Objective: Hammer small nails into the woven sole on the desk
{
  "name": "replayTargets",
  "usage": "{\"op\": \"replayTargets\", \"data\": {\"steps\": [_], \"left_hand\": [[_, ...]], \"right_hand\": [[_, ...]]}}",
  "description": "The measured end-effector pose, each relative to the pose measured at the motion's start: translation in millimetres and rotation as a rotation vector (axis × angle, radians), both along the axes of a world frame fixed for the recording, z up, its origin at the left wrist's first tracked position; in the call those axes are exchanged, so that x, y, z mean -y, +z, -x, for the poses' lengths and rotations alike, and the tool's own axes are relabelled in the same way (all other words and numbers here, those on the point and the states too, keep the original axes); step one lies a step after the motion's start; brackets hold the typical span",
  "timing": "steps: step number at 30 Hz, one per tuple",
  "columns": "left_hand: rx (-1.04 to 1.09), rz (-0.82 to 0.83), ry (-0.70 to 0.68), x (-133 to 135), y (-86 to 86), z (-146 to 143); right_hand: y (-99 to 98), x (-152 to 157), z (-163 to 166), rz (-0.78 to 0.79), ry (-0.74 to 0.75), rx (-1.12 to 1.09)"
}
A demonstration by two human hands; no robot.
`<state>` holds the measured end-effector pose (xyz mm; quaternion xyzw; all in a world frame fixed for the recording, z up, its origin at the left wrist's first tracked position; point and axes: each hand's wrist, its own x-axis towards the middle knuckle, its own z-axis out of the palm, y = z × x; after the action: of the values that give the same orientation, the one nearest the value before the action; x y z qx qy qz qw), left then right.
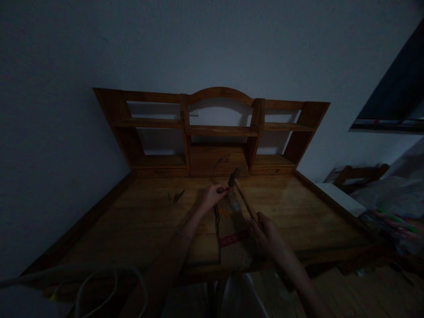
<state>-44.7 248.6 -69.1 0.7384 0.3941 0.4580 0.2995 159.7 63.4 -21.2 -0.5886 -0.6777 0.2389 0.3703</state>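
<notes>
My right hand (pixel 266 232) is wrapped round the wooden handle of a hammer (pixel 245 198). The hammer's dark head is raised just right of my left hand (pixel 213 195). At the far end of a patterned board or piece of cardboard (pixel 233 221), my left fingers are pinched together; what they hold, if anything, is too dark and small to make out. The board has a red printed band and lies on the wooden desk (pixel 149 225). Left of my left hand lie several thin dark pieces, perhaps nails (pixel 179 195).
A wooden shelf unit (pixel 218 130) with small drawers stands at the back of the desk against the wall. Pale cables (pixel 112 267) hang at the lower left. To the right are a wooden chair (pixel 361 174) and a heap of plastic-wrapped things (pixel 394 198). The room is dim.
</notes>
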Motion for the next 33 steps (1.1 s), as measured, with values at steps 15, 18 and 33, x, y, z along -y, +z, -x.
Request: {"op": "replayTargets", "data": {"steps": [15, 18, 33], "left_hand": [[-0.141, 0.092, -0.176, -6, 13.0, 30], [-0.132, 0.145, -0.195, -6, 8.7, 29], [-0.049, 0.115, -0.215, -9, -0.7, 19]], "right_hand": [[13.7, 12, -1, 0.031, -0.029, -0.023], [12.5, 12, 0, 0.037, -0.018, -0.035], [21.3, 16, 9, 0.051, 0.004, 0.093]]}}
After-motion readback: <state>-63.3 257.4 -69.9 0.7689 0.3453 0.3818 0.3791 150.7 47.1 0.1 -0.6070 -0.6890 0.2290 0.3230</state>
